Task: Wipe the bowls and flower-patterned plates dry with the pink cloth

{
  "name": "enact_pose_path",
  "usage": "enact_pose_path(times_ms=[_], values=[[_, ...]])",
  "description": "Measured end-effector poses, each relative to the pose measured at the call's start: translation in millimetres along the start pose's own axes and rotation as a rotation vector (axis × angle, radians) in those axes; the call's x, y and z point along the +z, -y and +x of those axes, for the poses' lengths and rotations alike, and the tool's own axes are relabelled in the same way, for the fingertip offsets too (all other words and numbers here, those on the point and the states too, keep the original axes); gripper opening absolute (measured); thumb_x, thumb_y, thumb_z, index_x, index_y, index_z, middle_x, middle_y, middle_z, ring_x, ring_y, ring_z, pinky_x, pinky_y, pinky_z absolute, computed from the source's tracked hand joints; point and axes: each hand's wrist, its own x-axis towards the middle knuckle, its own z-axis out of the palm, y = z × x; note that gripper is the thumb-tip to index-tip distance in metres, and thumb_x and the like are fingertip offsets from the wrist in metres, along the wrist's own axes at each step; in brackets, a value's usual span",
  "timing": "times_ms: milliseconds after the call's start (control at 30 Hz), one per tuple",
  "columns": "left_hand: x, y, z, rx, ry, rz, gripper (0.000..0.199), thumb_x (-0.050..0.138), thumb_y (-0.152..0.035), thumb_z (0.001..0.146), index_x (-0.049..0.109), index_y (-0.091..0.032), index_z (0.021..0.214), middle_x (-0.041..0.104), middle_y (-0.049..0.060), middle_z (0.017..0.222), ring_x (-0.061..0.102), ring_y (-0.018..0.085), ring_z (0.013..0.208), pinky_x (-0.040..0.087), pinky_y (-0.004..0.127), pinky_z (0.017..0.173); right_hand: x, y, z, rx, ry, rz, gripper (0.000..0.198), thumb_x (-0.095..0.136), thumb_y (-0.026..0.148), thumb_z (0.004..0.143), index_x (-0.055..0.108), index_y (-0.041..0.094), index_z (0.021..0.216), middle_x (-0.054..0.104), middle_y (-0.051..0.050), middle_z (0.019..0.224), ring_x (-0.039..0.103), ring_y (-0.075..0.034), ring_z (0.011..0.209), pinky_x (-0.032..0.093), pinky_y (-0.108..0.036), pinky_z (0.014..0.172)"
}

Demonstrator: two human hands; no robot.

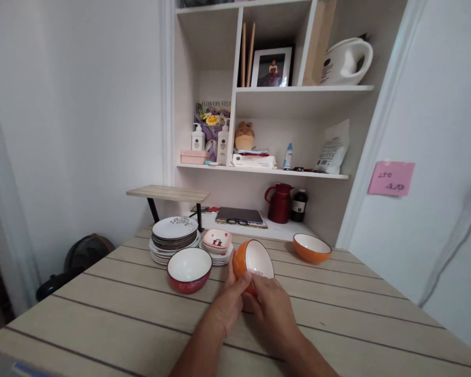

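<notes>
Lettering reads "FLOWERS STU"; left hand and right hand grasp the tilted orange bowl.

The bowl is round and deep, orange on the outside and white on the inside, with a thin dark line along its rim. It is being held tilted, so its opening looks up and to the right. It is over the surface, nearer to the far edge; its lower rim is partly covered.
</notes>
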Motion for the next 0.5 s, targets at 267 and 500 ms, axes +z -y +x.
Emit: enact_pose_path(times_ms=[267,500], values=[[-1.3,2.4,1.8,0.031,-0.092,0.047,0.081,0.077,-0.034,0.079,0.035,-0.036,0.149,0.053,0.006,0.145,0.046,0.026,0.136,0.032,0.039,0.114,0.0,3.6,2.5,0.015,0.084,-0.074,0.020,0.056,0.013,0.085,0.062,0.023,0.100,0.074,-0.005,0.101,0.064,-0.025,0.090,0.040,-0.034,0.077],[-5.2,1.1,7.5,0.122,-0.189,0.101,0.061,0.078,-0.035,0.075,0.059,-0.021,0.132,0.066,0.010,0.128,0.055,0.029,0.126,0.039,0.039,0.109,-5.7,3.9,6.0,-0.160,0.099,-0.155,0.015,0.060,0.017,0.088,0.063,0.023,0.101,0.073,-0.004,0.098,0.062,-0.024,0.089,0.039,-0.036,0.077]])
